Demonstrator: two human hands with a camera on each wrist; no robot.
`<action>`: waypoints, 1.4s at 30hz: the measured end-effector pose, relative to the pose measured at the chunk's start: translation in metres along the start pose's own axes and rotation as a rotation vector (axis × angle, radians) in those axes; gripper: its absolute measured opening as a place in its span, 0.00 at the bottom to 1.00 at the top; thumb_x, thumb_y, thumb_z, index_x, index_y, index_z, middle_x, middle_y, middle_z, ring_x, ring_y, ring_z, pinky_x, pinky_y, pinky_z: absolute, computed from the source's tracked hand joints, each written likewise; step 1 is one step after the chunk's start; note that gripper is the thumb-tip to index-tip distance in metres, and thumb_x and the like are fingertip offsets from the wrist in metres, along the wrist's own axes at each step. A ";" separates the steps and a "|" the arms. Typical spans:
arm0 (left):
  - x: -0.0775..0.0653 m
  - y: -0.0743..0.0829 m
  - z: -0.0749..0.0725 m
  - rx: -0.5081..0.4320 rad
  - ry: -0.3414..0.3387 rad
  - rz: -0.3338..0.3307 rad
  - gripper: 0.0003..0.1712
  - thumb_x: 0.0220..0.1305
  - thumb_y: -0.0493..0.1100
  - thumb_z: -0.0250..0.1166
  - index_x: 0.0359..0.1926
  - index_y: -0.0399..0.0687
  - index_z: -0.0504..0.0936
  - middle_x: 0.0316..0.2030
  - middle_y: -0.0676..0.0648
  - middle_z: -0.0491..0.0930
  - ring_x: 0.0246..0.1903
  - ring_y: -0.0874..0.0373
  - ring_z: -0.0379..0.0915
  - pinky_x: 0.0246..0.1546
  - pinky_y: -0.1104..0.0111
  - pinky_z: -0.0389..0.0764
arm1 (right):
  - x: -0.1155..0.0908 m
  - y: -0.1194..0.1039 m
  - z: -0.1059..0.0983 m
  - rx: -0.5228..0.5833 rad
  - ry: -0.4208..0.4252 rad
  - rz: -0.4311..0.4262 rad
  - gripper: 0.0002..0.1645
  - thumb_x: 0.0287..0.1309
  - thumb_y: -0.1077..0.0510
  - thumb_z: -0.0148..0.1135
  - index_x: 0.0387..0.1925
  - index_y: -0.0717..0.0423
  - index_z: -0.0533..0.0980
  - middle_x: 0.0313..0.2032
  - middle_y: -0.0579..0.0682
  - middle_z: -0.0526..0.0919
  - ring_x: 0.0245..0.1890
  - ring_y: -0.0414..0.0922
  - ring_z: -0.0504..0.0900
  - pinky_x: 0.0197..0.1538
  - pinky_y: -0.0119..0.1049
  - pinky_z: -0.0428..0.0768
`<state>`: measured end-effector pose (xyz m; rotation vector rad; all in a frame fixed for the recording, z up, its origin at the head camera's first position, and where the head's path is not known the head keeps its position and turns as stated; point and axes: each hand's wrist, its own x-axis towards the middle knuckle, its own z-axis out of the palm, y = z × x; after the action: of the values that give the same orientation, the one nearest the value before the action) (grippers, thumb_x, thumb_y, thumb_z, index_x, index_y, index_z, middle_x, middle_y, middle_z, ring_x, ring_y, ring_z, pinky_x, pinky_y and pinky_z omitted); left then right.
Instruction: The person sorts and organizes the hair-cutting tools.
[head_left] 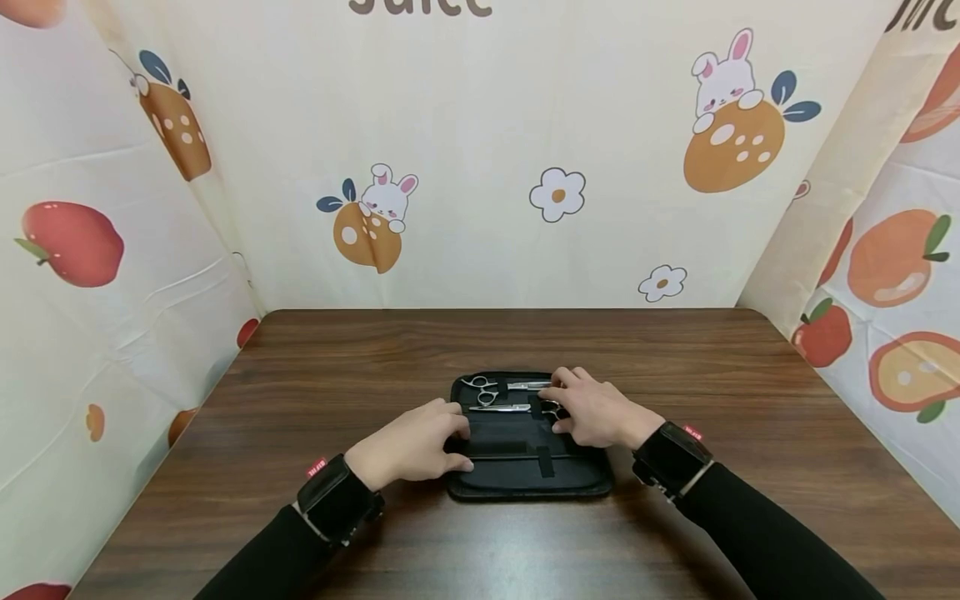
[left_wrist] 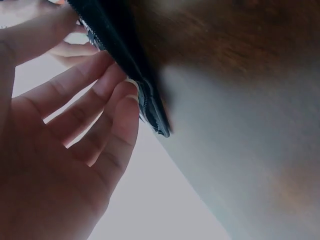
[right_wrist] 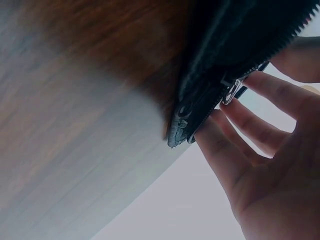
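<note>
A black zip case [head_left: 495,479] lies opened flat on the table, its zipper teeth showing along the rim in the wrist views. Two pairs of silver scissors lie in its far half: the upper scissors [head_left: 482,382] have their finger rings at the left, the lower scissors [head_left: 504,408] have theirs at the right. My left hand [head_left: 412,440] touches the left edge, fingertips along the rim, thumb near the front half. Over the far right part is my right hand [head_left: 592,408], its extended fingers at the rim and beside the lower scissors' rings, partly covering them.
The brown wooden table [head_left: 337,358] extends around the case on every side. A cream curtain [head_left: 465,250] with rabbit and flower prints hangs behind it, with fruit-printed curtains at left and right. Each wrist carries a black strapped device [head_left: 337,500].
</note>
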<state>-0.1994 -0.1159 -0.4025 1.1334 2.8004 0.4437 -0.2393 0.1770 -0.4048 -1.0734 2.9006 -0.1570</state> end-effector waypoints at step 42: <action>0.081 -0.048 -0.009 -0.047 0.018 -0.306 0.09 0.54 0.34 0.56 0.39 0.43 0.77 0.36 0.47 0.73 0.31 0.57 0.66 0.34 0.64 0.71 | 0.033 0.060 -0.008 0.291 -0.017 0.220 0.11 0.52 0.58 0.64 0.37 0.59 0.75 0.32 0.50 0.74 0.32 0.46 0.71 0.39 0.42 0.73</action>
<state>-0.2910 -0.0944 -0.4062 0.6772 2.8911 0.4869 -0.3032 0.2015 -0.4041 -0.7017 2.8360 -0.5370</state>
